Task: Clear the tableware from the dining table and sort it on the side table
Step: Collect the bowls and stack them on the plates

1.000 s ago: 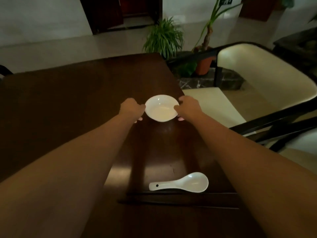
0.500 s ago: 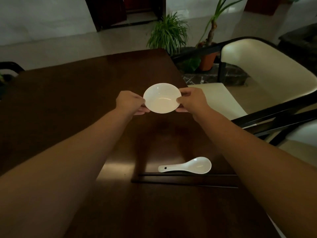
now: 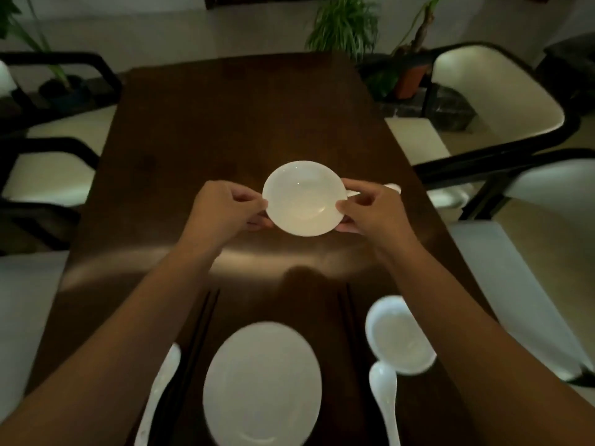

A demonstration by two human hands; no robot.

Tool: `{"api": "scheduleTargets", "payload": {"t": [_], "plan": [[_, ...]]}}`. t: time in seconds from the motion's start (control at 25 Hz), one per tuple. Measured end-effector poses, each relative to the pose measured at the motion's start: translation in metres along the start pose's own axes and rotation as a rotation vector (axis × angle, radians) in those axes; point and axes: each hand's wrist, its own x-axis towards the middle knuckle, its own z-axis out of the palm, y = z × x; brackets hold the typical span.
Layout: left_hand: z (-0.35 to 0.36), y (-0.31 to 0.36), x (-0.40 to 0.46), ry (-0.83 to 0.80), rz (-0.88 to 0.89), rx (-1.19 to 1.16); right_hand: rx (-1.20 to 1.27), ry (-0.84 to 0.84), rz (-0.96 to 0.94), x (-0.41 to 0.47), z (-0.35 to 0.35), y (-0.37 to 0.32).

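A small white bowl (image 3: 304, 198) is held in the air above the dark wooden dining table (image 3: 244, 117). My left hand (image 3: 222, 210) pinches its left rim and my right hand (image 3: 375, 209) pinches its right rim. Nearer to me on the table lie a white plate (image 3: 262, 384), a second white bowl (image 3: 399, 338), a white spoon (image 3: 384, 400) below that bowl, and another white spoon (image 3: 157, 394) left of the plate. Dark chopsticks (image 3: 199, 329) lie between the left spoon and the plate. A white spoon tip (image 3: 393, 187) peeks out behind my right hand.
Cream chairs with black frames stand to the right (image 3: 495, 101) and left (image 3: 48, 162) of the table. Potted plants (image 3: 344, 24) stand on the floor beyond the far edge. More dark chopsticks (image 3: 349, 304) lie left of the near bowl.
The bowl has been lifted and drawn toward me, still in both hands. My view has pulled back and tilted down, bringing the near plate, bowl, spoons and chopsticks into sight.
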Motion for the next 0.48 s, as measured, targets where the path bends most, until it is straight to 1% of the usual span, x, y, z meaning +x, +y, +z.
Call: {"api": "scheduleTargets", "payload": {"t": [0.08, 0.2, 0.24, 0.32, 0.48], "plan": [[-0.018, -0.023, -0.050, 0.006, -0.060, 0.001, -0.035, -0.034, 0.000, -0.052, 0.015, 0.012], [-0.029, -0.060, -0.105, 0.038, -0.137, 0.024, -0.087, -0.032, 0.022, -0.108, 0.034, 0.034], [-0.027, -0.069, -0.109, 0.050, -0.161, 0.009, -0.088, -0.029, 0.026, -0.113, 0.037, 0.043], [-0.040, -0.094, -0.156, 0.069, -0.228, -0.033, -0.125, -0.072, 0.045, -0.158, 0.053, 0.058], [-0.022, -0.138, -0.180, 0.080, -0.273, 0.001, -0.189, -0.078, 0.105, -0.176, 0.057, 0.101]]}}
